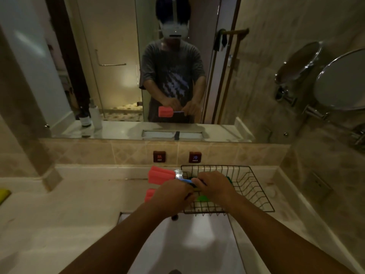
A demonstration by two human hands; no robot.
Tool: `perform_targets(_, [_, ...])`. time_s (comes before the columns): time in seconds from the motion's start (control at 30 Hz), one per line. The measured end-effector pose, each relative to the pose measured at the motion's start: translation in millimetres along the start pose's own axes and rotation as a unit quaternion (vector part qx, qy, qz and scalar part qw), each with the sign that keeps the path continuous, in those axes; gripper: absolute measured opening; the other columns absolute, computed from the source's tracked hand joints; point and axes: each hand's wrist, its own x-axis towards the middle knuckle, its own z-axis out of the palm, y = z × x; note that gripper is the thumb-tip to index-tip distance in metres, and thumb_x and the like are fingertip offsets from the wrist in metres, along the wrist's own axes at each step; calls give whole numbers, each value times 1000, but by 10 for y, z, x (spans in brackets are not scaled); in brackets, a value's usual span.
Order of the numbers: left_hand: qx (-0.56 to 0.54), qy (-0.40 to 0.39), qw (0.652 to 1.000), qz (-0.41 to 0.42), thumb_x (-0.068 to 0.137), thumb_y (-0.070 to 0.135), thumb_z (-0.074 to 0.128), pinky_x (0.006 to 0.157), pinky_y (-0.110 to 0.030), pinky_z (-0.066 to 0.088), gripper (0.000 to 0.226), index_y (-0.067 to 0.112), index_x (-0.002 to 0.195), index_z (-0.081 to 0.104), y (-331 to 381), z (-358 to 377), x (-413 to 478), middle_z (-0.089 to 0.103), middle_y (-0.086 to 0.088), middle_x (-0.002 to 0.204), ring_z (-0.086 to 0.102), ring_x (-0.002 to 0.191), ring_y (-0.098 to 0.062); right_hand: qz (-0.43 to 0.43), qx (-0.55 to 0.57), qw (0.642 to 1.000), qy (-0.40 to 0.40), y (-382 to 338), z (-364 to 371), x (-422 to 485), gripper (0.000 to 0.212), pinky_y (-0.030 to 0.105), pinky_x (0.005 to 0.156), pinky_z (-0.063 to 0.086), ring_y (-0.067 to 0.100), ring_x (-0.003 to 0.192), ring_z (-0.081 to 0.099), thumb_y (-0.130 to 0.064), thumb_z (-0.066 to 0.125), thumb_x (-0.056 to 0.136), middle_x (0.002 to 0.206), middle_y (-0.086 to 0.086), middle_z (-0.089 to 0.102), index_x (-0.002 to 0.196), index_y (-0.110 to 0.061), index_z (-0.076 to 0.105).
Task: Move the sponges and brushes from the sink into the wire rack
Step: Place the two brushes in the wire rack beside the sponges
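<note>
From the head camera, both forearms reach forward over the white sink (197, 244) toward the far counter. The left hand (173, 196) and the right hand (215, 186) meet at the near-left corner of the black wire rack (254, 192), which sits on the pale stone counter (69, 204) just beyond the sink and to the right.

Between the hands runs the blue handle (186, 181) of a sponge brush whose ribbed red sponge head (161, 175) sticks out to the left, outside the rack, raised above the counter. A clear, glinting collar joins head and handle. The right hand's fingers are curled closed around the handle's right end, over the rack's left edge. The left hand is also closed, knuckles up; a second red sponge head (149, 194) pokes out from its left side, apparently held in that fist, though the grip itself is hidden.

Inside the rack, green sponges (202, 198) show in patches between and below the hands, lying on the wire floor.

On the tiled backsplash, two small dark plates (159, 156) read HOT and COLD. The wall mirror (118, 76) above reflects the person holding the red brush. A round shaving mirror (343, 80) is mounted on the right wall, and a yellow-green object (4, 194) lies at the far left edge of the counter.
</note>
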Motion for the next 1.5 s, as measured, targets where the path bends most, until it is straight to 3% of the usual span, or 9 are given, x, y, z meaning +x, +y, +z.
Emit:
perform_targets(0.07, [8, 2, 1000, 3, 98, 32, 51, 65, -20, 42, 24, 16, 91, 67, 23, 12, 81, 64, 2, 84, 57, 69, -9, 6, 14, 1000, 8, 65, -32, 3, 29, 18, 49, 25, 3, 51, 43, -41, 44, 98, 60, -10, 47, 71, -31, 49])
perform_targets(0.3, [10, -37, 999, 28, 100, 35, 46, 64, -25, 50, 25, 19, 97, 65, 154, 280, 429, 65, 0, 84, 57, 67, -11, 45, 28, 999, 10, 522, 6, -67, 23, 25, 50, 33, 6, 59, 50, -47, 48, 96, 65, -10, 53, 81, -30, 49])
perform_targets(0.47, [-30, -19, 998, 58, 99, 35, 47, 56, -9, 27, 25, 25, 114, 64, 332, 550, 783, 68, 3, 95, 46, 64, -1, 52, 7, 999, 7, 1074, 28, -29, 26, 29, 53, 41, 13, 63, 55, -52, 46, 95, 67, -8, 55, 81, -30, 50])
perform_targets(0.63, [-38, -44, 997, 43, 100, 37, 45, 75, -30, 55, 28, 24, 118, 62, 452, 823, 1140, 69, 0, 100, 63, 82, -13, 33, 44, 998, -10, 1587, 127, 58, 26, 27, 50, 36, 9, 60, 51, -53, 48, 91, 62, -11, 51, 75, -32, 48])
perform_targets(0.93, [-30, -58, 998, 13, 99, 31, 47, 74, -30, 52, 28, 19, 118, 63, 365, 1398, 1474, 70, -5, 102, 66, 87, -20, 8, 92, 995, -44, 2185, 538, 377, 30, 27, 45, 34, 5, 51, 48, -51, 51, 92, 59, -7, 53, 72, -30, 48])
perform_targets(1.1, [-117, -48, 992, 21, 93, 21, 59, 65, -1, 37, 17, 17, 108, 66, 276, 1575, 1490, 71, -2, 97, 62, 79, -7, -11, 121, 987, -105, 2320, 878, 478, 22, 27, 45, 32, 10, 52, 48, -38, 54, 93, 60, -8, 49, 75, -29, 45])
perform_targets(1.23, [-82, -67, 994, 10, 98, 31, 48, 77, -28, 56, 28, 18, 119, 61, 170, 1865, 1514, 68, -3, 111, 66, 89, -16, -5, 119, 983, -137, 2454, 1116, 532, 21, 32, 50, 36, 15, 58, 50, -38, 54, 93, 66, -3, 52, 78, -26, 46])
perform_targets(1.33, [-81, -67, 994, 31, 90, 23, 58, 69, -20, 54, 20, 12, 101, 70, 114, 1997, 1562, 73, -5, 93, 68, 78, -15, 0, 118, 977, -180, 2537, 1273, 601, 16, 29, 51, 34, 20, 66, 54, -34, 52, 93, 67, -5, 48, 80, -29, 44])
perform_targets(1.5, [-97, -146, 982, -64, 98, 27, 53, 89, -33, 55, 25, 17, 120, 61, -9, 2288, 1566, 68, -4, 117, 66, 101, -17, 24, 107, 968, -226, 2591, 1499, 656, 11, 30, 62, 45, 18, 76, 56, -38, 51, 93, 85, 0, 57, 90, -28, 50])
